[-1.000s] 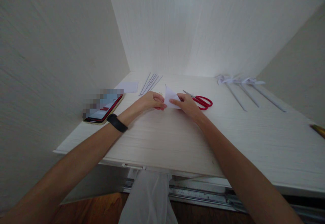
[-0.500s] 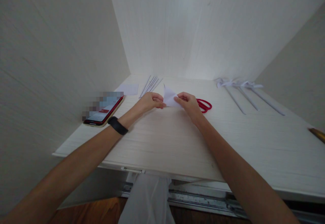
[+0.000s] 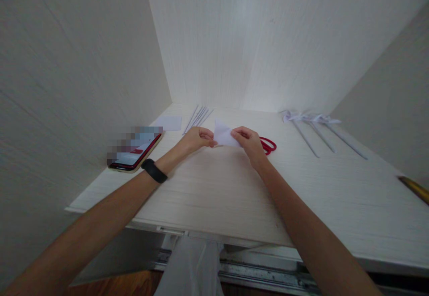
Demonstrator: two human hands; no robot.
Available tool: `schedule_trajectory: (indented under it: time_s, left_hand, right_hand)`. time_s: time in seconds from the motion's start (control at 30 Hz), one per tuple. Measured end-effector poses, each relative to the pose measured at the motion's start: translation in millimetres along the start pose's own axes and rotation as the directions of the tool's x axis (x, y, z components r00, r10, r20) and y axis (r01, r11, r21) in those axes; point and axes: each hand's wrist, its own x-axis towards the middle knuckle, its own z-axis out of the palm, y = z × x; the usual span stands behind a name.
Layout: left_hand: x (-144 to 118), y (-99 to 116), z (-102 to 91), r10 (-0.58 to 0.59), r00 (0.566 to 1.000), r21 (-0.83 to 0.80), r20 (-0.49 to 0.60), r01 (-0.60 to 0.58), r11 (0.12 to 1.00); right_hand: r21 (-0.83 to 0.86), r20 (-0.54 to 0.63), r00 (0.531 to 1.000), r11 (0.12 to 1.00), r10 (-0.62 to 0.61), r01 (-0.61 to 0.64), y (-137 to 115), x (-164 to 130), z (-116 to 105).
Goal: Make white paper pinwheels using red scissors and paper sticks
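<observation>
Paper first — one small white piece [image 3: 223, 135], roughly three-cornered from this angle, out in the middle of the table [image 3: 214, 193] toward the far side. It sits between the two hands; can't tell if it's lying flat or held a bit off the surface. Right hand [image 3: 248, 140] has it pinched, thumb on top and fingers tucked behind. Left hand [image 3: 201, 138] has its fingertips touching the near left corner, but they're too small to tell if the paper is really gripped there.

Just right of the right hand you get the red handles of some scissors [image 3: 270, 146], the rest hidden behind that hand. Far side of the left hand there's a loose fan of thin sticks [image 3: 198, 120], and left of those a flat pale sheet [image 3: 170, 123]. Nearer and further left is a phone [image 3: 137, 149], screen up and partly pixelated, close to a black wristband [image 3: 154, 171] on the left wrist.

Over at far right — three long stems [image 3: 322, 137] with white twisted bits [image 3: 310, 117] at their far ends. Something gold-coloured [image 3: 415, 190] pokes in at the right edge. Below the near edge: whitish see-through fabric [image 3: 191, 264] and a metal rail [image 3: 261, 274].
</observation>
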Motion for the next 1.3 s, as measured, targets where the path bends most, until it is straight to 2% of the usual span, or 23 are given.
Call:
schedule_trajectory:
  time_s: [0.17, 0.4, 0.7, 0.83, 1.17, 1.3]
  left_hand:
    - [3.9, -6.8, -0.6, -0.012, 1.0, -0.016, 0.01, 0.012, 1.0]
    - [1.9, -4.2, 0.8, -0.023, 0.999, -0.009, 0.032, 0.024, 1.0]
    - [3.9, -4.7, -0.7, -0.003, 0.999, -0.023, -0.042, 0.002, 1.0]
    - [5.2, -5.9, -1.3, -0.018, 0.996, -0.049, -0.088, 0.013, 0.999]
    - [3.0, -4.9, -0.6, -0.033, 0.998, -0.052, -0.049, 0.031, 0.998]
    - [3.7, -5.2, -0.7, -0.024, 0.996, -0.027, -0.085, 0.022, 0.999]
  right_hand:
    - [0.011, -0.036, 0.999, 1.0, -0.006, 0.007, 0.5, 1.1, -1.5]
    - [-0.071, -0.062, 0.996, 0.996, -0.066, 0.061, -1.2, -0.7, -1.0]
    - [-0.066, -0.032, 0.999, 0.997, 0.039, -0.041, 6.1, 1.3, -1.3]
    - [-0.059, -0.041, 0.999, 0.998, 0.029, -0.031, 6.4, 2.2, -1.5]
    - [-0.061, -0.075, 0.997, 0.998, 0.004, -0.009, -2.6, -0.3, -0.2]
    - [-0.051, -0.071, 0.997, 0.998, 0.029, -0.033, 0.4, 0.7, -0.6]
